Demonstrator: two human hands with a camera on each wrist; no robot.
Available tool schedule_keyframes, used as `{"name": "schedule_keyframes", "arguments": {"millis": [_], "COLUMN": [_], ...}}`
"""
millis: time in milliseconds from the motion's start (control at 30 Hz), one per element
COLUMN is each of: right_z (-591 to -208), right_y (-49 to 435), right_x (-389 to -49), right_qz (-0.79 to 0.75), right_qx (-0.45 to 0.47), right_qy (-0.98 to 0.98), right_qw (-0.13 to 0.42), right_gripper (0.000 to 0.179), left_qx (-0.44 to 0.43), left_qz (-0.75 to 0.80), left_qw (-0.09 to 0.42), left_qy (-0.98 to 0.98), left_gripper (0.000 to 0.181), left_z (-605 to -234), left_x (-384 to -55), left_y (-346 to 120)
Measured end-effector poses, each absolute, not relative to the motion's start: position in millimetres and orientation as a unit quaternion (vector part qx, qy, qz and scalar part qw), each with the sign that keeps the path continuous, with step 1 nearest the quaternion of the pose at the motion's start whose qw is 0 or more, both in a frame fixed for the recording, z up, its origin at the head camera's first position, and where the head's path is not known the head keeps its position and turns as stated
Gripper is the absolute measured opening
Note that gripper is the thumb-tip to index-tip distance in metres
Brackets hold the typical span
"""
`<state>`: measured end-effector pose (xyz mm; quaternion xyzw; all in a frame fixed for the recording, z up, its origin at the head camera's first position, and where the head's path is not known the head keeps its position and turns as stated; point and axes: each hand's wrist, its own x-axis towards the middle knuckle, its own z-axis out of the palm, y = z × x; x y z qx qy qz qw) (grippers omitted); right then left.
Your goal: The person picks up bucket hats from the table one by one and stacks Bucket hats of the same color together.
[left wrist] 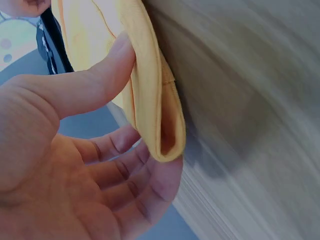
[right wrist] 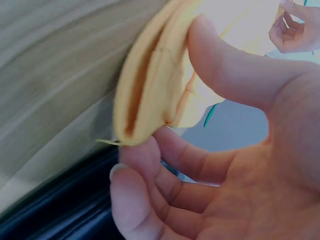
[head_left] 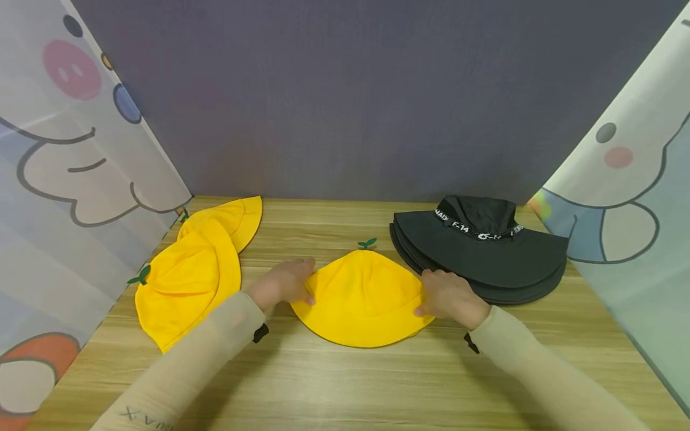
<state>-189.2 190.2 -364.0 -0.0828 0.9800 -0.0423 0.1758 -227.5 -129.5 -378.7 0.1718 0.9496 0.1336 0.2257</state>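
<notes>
A yellow bucket hat [head_left: 363,293] with a green sprout on its crown lies folded flat at the middle of the table. My left hand [head_left: 286,281] holds its left edge; in the left wrist view the thumb [left wrist: 112,62] lies on top of the brim while the other fingers curl beneath the fold. At the opposite edge, my right hand [head_left: 447,297] pinches the brim the same way, with the thumb [right wrist: 220,60] on the upper face and the fingers bent at the folded end. The hat's underside is hidden in the head view.
Two yellow hats [head_left: 185,275] with green sprouts overlap at the left. Behind my right hand, black wide-brimmed hats [head_left: 485,257] with white lettering are stacked. A grey panel [head_left: 345,102] closes off the back of the wooden table [head_left: 334,389], and cartoon-printed sheets flank both sides.
</notes>
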Motion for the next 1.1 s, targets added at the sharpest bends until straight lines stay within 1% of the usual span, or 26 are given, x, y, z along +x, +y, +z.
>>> {"name": "schedule_keyframes", "arguments": {"millis": [133, 300, 400, 500, 600, 733, 800, 900, 967, 1100], "right_z": [-363.6, -363.9, -362.9, -361.1, -359.7, -359.5, -360.1, -361.4, -362.6, -365.9], "right_y": [192.9, 194.7, 195.5, 195.1, 192.6, 184.5, 178.5, 171.4, 169.4, 171.8], "right_x": [-181.9, -174.4, -170.4, -166.1, -162.3, -156.9, -153.6, -149.0, -147.4, -146.9], "right_qz": [-0.034, -0.012, 0.001, 0.010, 0.017, 0.014, 0.007, -0.006, -0.009, -0.019], "right_qx": [-0.082, -0.087, -0.092, -0.098, -0.107, -0.131, -0.149, -0.183, -0.202, -0.218], "right_qy": [0.980, 0.980, 0.980, 0.978, 0.976, 0.976, 0.976, 0.974, 0.970, 0.966], "right_qw": [0.180, 0.177, 0.178, 0.186, 0.188, 0.172, 0.159, 0.136, 0.133, 0.138], "right_gripper": [0.063, 0.066, 0.067, 0.060, 0.046, 0.031, 0.032, 0.043, 0.050, 0.047], "left_qx": [0.171, 0.178, 0.179, 0.182, 0.183, 0.181, 0.180, 0.178, 0.175, 0.172], "left_qz": [0.113, 0.086, 0.077, 0.066, 0.058, 0.056, 0.058, 0.061, 0.064, 0.066], "left_qw": [0.215, 0.199, 0.196, 0.196, 0.196, 0.195, 0.196, 0.197, 0.199, 0.201], "left_qy": [0.955, 0.960, 0.961, 0.961, 0.962, 0.962, 0.962, 0.962, 0.962, 0.962], "left_gripper": [0.085, 0.066, 0.060, 0.058, 0.057, 0.055, 0.055, 0.054, 0.054, 0.056], "left_z": [-377.7, -379.3, -379.2, -379.2, -379.4, -379.6, -379.8, -379.8, -379.5, -379.6], "left_x": [-217.1, -205.8, -201.1, -196.5, -192.8, -190.3, -189.9, -189.8, -189.8, -189.6], "left_y": [-121.1, -113.7, -109.4, -105.5, -103.2, -103.1, -103.5, -103.8, -103.5, -103.3]}}
